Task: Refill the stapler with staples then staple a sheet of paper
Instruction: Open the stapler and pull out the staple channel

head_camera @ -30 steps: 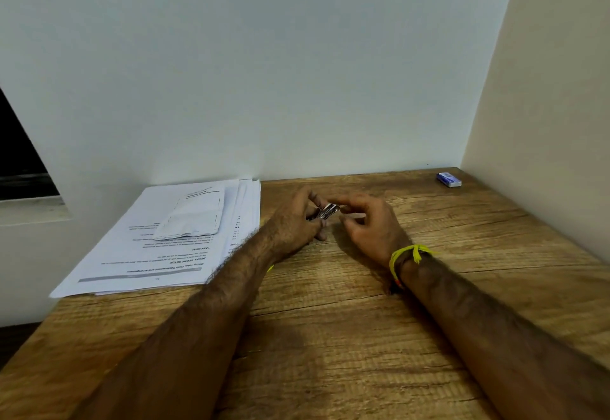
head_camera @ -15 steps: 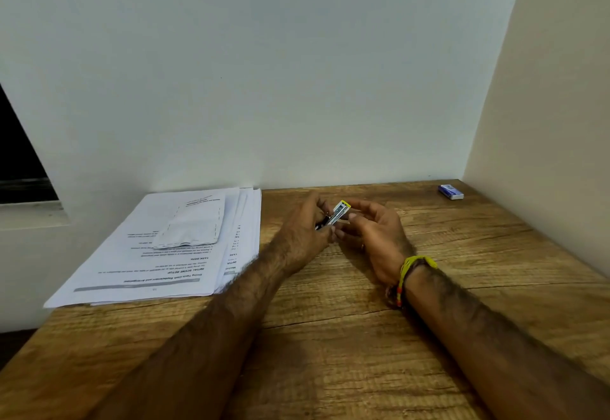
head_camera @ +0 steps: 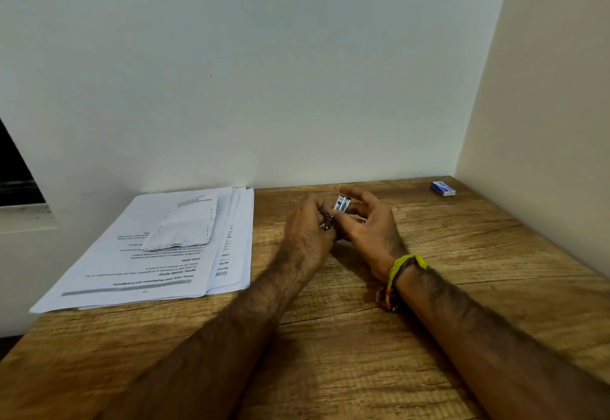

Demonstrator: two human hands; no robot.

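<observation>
A small metal stapler (head_camera: pixel 341 204) is held between both hands just above the wooden table (head_camera: pixel 330 337), near its back edge. My left hand (head_camera: pixel 308 228) grips its lower, darker end. My right hand (head_camera: pixel 366 224) holds its upper silver end with thumb and fingertips, the other fingers spread. Most of the stapler is hidden by the fingers. A stack of printed paper sheets (head_camera: pixel 158 254) lies to the left, with a folded sheet (head_camera: pixel 185 224) on top. A small blue staple box (head_camera: pixel 443 188) sits at the back right corner.
White walls close the table at the back and on the right. A dark window opening (head_camera: pixel 16 175) shows at the far left. A yellow thread band and beads circle the right wrist (head_camera: pixel 401 271).
The stapler has turned more upright between the hands, its silver end now showing instead of the yellow label. The right fingers have spread. The head camera has tilted up a little.
</observation>
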